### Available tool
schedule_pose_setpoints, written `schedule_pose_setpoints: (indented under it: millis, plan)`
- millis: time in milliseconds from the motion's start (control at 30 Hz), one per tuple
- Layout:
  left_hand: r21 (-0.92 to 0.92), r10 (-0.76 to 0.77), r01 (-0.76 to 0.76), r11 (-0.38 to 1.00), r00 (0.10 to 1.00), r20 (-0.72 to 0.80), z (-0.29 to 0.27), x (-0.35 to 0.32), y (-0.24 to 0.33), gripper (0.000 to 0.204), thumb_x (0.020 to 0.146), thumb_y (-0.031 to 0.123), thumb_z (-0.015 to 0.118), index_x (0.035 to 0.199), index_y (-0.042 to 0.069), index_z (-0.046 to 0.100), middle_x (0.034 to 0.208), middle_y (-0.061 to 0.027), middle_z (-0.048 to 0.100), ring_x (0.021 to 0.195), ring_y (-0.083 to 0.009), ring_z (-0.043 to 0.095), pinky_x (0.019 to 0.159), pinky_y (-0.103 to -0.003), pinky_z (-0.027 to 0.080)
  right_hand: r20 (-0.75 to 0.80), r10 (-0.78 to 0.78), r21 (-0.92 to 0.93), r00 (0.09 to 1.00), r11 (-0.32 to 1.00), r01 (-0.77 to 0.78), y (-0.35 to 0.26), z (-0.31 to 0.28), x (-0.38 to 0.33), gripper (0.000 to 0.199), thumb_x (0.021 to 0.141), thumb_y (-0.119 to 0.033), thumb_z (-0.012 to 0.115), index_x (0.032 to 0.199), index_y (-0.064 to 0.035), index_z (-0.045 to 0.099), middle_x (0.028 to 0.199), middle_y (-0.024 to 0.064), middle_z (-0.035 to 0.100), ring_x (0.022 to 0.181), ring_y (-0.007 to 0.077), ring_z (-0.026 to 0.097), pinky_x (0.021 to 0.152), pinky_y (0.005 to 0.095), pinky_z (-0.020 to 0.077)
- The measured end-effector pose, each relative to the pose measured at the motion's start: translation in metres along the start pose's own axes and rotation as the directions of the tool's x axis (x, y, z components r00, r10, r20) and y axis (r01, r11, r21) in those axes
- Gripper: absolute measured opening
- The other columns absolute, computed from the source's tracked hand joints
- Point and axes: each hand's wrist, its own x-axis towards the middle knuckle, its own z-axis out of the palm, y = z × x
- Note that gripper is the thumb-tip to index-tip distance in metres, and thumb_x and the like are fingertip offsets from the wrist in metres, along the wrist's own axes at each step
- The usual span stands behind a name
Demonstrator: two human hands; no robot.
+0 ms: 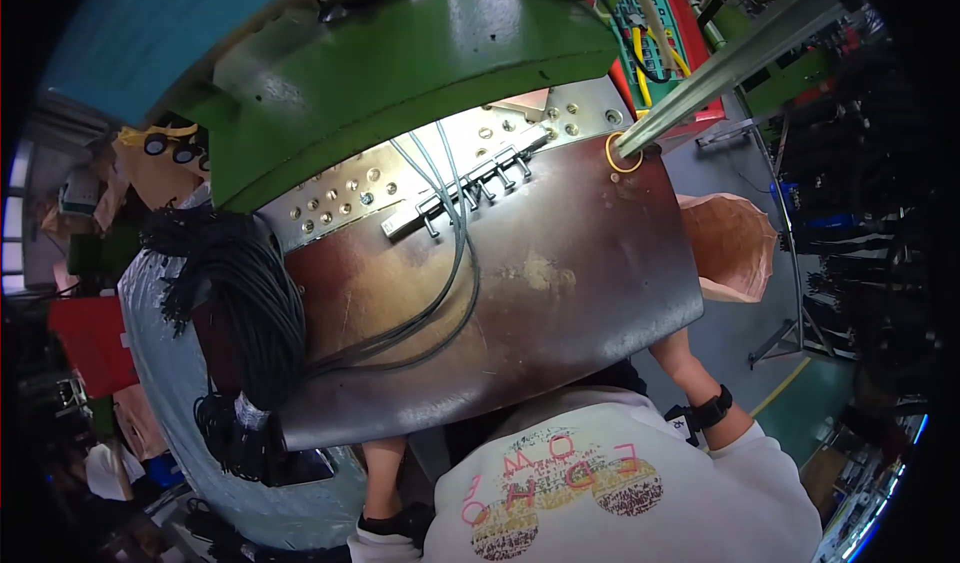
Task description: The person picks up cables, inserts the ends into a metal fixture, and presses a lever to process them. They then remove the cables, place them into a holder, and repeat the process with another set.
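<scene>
My left hand [383, 458] reaches under the near left edge of the dark worktop [560, 293], its fingers hidden. At the near right corner my right hand [675, 355] also passes beneath the edge, so its fingers are out of sight. What either hand touches cannot be made out. On the worktop a few dark cables [440, 313] curve up to a metal bar fixture [405, 221] with several small T-shaped pegs. These cables come from a thick black cable bundle [262, 303] draped over the left side, tied near its lower end.
A green machine body [420, 83] overhangs the far side, above a perforated metal plate [335, 203]. A slanted metal post [700, 83] rises at the far right, with a yellow ring [625, 153] at its foot. Brown paper lining [735, 248] shows beyond the right edge.
</scene>
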Motion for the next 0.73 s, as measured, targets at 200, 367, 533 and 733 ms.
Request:
schedule_pose_setpoints:
  millis: [200,367,533,733]
  plan:
    - [-0.206,0.031,-0.058,0.977,0.99,-0.134,-0.045,0.008,0.036,0.027,0.083,0.02,0.067,0.102,0.002,0.068,0.098,-0.0209,0.067,0.094,-0.04,0.062,0.087,-0.048,0.048,-0.053,-0.07,-0.029,0.996,0.997,0.069,-0.005,-0.01,0.009,0.034,0.076,-0.004,0.067,0.109,0.0006,0.062,0.11,0.0211,0.062,0.106,0.0424,0.058,0.093,0.0452,0.0465]
    - [-0.759,0.468,0.02,0.651,0.776,0.422,-0.15,0.007,0.079,0.039,0.092,0.028,0.061,0.122,0.003,0.064,0.119,-0.0183,0.065,0.112,-0.0323,0.063,0.097,-0.039,0.046,-0.277,0.06,0.106,0.959,0.994,-0.031,-0.01,-0.118,0.074,0.042,0.082,-0.002,0.062,0.124,-0.0002,0.057,0.123,0.0187,0.06,0.115,0.0384,0.057,0.1,0.044,0.0443]
    - [-0.797,0.666,-0.376,0.473,0.745,0.043,-0.186,0.052,0.143,0.03,0.091,0.02,0.063,0.115,0.002,0.063,0.112,-0.0135,0.067,0.103,-0.0303,0.065,0.089,-0.037,0.051,0.121,-0.631,-0.211,0.766,0.738,0.641,-0.094,-0.121,0.184,0.045,0.083,-0.018,0.07,0.125,-0.0052,0.059,0.124,0.0147,0.061,0.117,0.0331,0.056,0.102,0.044,0.0413]
    - [-0.751,0.579,-0.593,0.289,0.733,-0.356,-0.17,0.092,0.254,0.027,0.094,0.018,0.062,0.117,0.004,0.063,0.123,-0.0158,0.062,0.122,-0.0297,0.053,0.102,-0.04,0.042,0.338,-0.698,-0.234,0.631,0.587,0.775,-0.174,-0.029,0.265,0.067,0.086,-0.054,0.06,0.137,-0.0106,0.054,0.133,0.0171,0.055,0.124,0.031,0.05,0.112,0.0438,0.0299]
